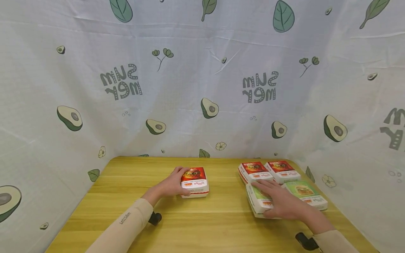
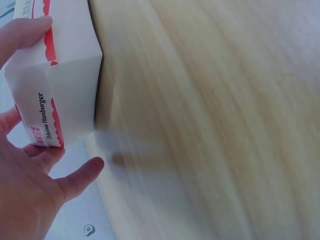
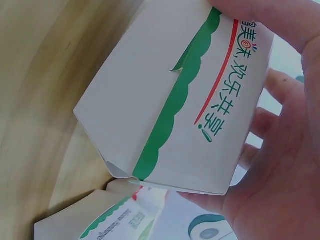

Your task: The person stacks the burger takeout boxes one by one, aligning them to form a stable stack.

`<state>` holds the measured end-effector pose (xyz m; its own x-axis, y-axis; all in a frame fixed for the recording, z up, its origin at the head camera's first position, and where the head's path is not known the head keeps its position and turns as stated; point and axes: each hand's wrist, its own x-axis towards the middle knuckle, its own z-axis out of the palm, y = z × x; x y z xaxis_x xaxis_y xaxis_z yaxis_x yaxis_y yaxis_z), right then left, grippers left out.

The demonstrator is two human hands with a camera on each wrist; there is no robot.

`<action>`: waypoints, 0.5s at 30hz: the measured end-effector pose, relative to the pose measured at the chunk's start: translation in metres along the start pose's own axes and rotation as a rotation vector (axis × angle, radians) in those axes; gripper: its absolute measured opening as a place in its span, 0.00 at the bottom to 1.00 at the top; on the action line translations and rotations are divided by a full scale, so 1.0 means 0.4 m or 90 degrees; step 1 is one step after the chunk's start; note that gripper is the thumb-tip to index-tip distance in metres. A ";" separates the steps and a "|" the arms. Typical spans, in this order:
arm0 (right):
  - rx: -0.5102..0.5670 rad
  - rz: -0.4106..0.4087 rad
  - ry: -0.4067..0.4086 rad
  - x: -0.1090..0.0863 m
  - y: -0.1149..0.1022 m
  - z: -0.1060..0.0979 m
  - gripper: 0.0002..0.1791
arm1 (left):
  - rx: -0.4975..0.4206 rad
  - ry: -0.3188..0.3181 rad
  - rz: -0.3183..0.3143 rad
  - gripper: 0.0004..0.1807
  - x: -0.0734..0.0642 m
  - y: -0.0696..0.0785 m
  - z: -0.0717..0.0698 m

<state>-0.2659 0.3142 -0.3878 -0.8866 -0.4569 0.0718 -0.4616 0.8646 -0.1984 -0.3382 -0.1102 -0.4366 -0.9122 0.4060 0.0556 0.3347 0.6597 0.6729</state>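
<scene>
On the left half of the wooden table, my left hand grips a red-topped hamburger box from its left side. The left wrist view has the thumb against one face of this box and other fingers behind it. Over to the right, my right hand holds a green-topped hamburger box, its palm and fingers covering much of the lid. The right wrist view brings that box close, white with a green scalloped band, thumb on one face and fingers round the far side.
Two red-topped boxes, one left and one right, stand behind my right hand. Another green-topped box sits at its right, near the table's right edge. A white printed curtain hangs around the wooden table.
</scene>
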 end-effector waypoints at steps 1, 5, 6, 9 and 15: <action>-0.002 -0.002 0.002 0.000 -0.005 -0.002 0.54 | 0.000 0.000 0.000 0.54 0.000 0.001 -0.001; -0.005 -0.015 0.010 0.005 -0.024 -0.009 0.54 | -0.002 -0.004 -0.001 0.54 0.001 0.003 -0.003; -0.007 -0.018 0.011 0.007 -0.028 -0.010 0.54 | -0.002 -0.006 -0.002 0.54 0.001 0.003 -0.003; -0.006 -0.029 0.018 0.013 -0.042 -0.014 0.54 | -0.004 -0.007 -0.009 0.54 0.001 0.003 -0.002; 0.007 -0.041 0.021 0.024 -0.062 -0.018 0.54 | -0.006 -0.005 -0.011 0.54 0.001 0.003 -0.002</action>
<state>-0.2631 0.2899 -0.3754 -0.8554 -0.5045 0.1173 -0.5179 0.8311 -0.2024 -0.3382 -0.1098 -0.4352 -0.9161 0.3991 0.0385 0.3166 0.6611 0.6802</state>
